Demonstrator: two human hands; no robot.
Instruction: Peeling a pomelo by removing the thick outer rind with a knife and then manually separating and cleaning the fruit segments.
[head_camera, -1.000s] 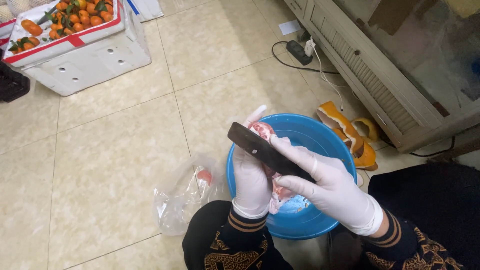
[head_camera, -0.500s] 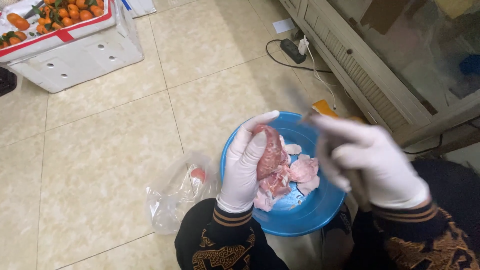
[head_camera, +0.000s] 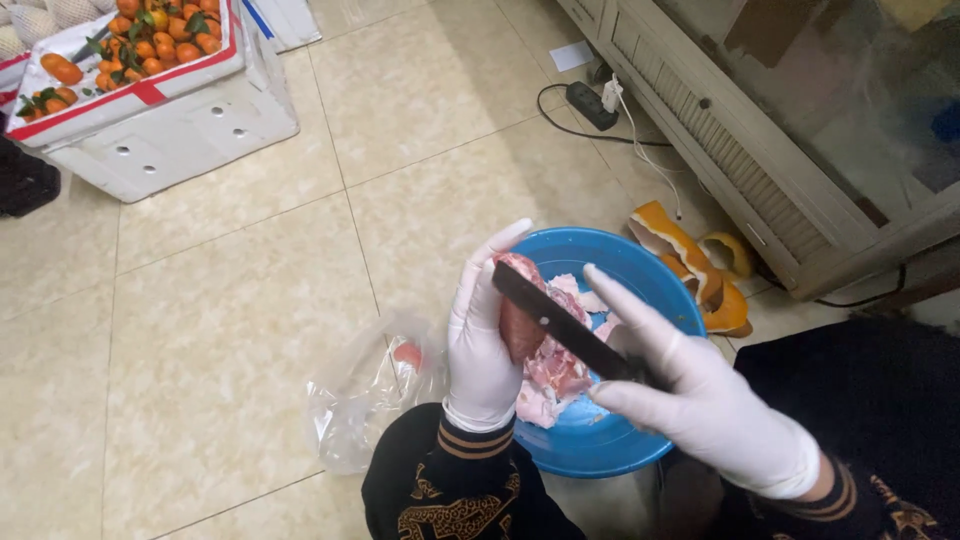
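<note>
Since half a second ago, knife (head_camera: 565, 325) back across the meat; right hand had been lifted clear, blade out of sight. Far left: white foam box (head_camera: 160, 140) of small oranges, perforated wall. Floor: glossy beige tile. Crumpled clear plastic bag (head_camera: 365, 400) lies just left of the knees, thin and wrinkled.

Left hand (head_camera: 480, 350), white latex glove, grasps a piece of raw meat (head_camera: 520, 325) from behind, fingers upright, held above the blue basin (head_camera: 640, 265). Meat is pink-red, wet, lobed; more cut pieces lie in the basin, which is round, smooth plastic. Right hand (head_camera: 700, 400), gloved, clenched on the knife handle, forefinger extended along the spine. Blade dark, flat, rectangular.

Judgement: cut goes best with the edge drawn away from the left thumb, slippery meat gripped firmly, pieces falling into the basin.
</note>
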